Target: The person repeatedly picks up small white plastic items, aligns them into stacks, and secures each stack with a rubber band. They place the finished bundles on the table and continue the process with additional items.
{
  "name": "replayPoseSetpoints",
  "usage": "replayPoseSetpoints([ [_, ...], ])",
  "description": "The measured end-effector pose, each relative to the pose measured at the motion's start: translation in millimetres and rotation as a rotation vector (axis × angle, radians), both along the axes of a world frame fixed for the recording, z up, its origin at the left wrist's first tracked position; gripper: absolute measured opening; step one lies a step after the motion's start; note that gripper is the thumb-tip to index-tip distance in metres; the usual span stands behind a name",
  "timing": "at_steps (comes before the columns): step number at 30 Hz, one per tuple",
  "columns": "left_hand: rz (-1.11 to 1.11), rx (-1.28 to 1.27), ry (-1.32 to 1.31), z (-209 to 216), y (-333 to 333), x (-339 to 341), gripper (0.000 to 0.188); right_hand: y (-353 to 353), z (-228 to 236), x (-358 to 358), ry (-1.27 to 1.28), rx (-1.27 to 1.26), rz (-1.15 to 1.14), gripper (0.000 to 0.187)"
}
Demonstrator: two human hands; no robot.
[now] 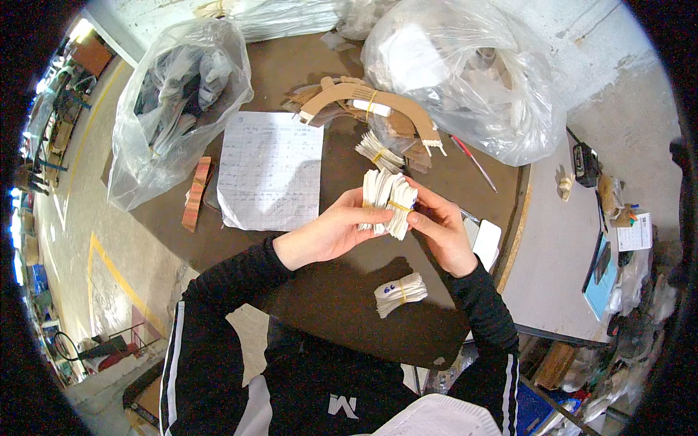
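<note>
Centrally: left hand point(331, 234) and right hand point(441, 231), both closed around one bundle of white paper strips point(388, 201) bound by a yellow rubber band, held above the brown table point(291, 73). At 6 o'clock of the hands: second banded bundle point(400, 293), lying flat. At 10 o'clock: handwritten sheet point(270, 170). At 12 o'clock: curved cardboard pieces point(363, 102). At 1 o'clock: red pen point(474, 163), clear plastic bag point(465, 73).

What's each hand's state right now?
Left hand: closed on the white stack.
Right hand: closed on the same stack, fingers at its yellow band.
</note>
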State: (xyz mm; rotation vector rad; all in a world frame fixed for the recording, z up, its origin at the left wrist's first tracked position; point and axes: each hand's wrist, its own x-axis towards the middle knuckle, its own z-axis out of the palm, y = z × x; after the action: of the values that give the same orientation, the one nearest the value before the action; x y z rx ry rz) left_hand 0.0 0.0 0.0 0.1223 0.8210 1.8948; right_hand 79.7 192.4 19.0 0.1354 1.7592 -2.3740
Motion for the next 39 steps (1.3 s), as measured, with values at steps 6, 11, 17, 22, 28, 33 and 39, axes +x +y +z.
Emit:
replayPoseSetpoints([
  [6,-0.038,-0.018,0.022,7.5,-1.7,-0.6,0.044,-3.8,-6.7,-2.1,0.169,0.171,-0.005,0.055],
  [11,-0.022,-0.095,0.169,2.1,-1.0,-3.6,0.043,-13.9,3.9,-2.4,0.287,0.484,-0.260,0.044],
  [17,0.050,-0.101,0.100,6.5,4.5,1.3,0.040,-16.6,11.6,2.0,0.536,0.956,-0.375,0.012],
  [22,0.023,-0.136,0.189,6.3,3.9,1.0,0.041,-8.4,9.0,-2.1,0.549,0.936,-0.241,0.012],
  [28,0.107,-0.114,0.183,3.9,2.6,-2.1,0.038,-3.2,5.4,-4.3,0.764,0.828,-0.119,0.009],
  [33,0.189,-0.156,0.224,8.0,-2.3,-20.4,0.038,11.0,13.9,3.4,0.519,0.376,0.153,0.016],
  [39,0.250,-0.041,0.273,23.9,-3.9,-17.8,0.040,25.6,0.5,0.5,0.352,-0.690,-0.192,0.044],
])
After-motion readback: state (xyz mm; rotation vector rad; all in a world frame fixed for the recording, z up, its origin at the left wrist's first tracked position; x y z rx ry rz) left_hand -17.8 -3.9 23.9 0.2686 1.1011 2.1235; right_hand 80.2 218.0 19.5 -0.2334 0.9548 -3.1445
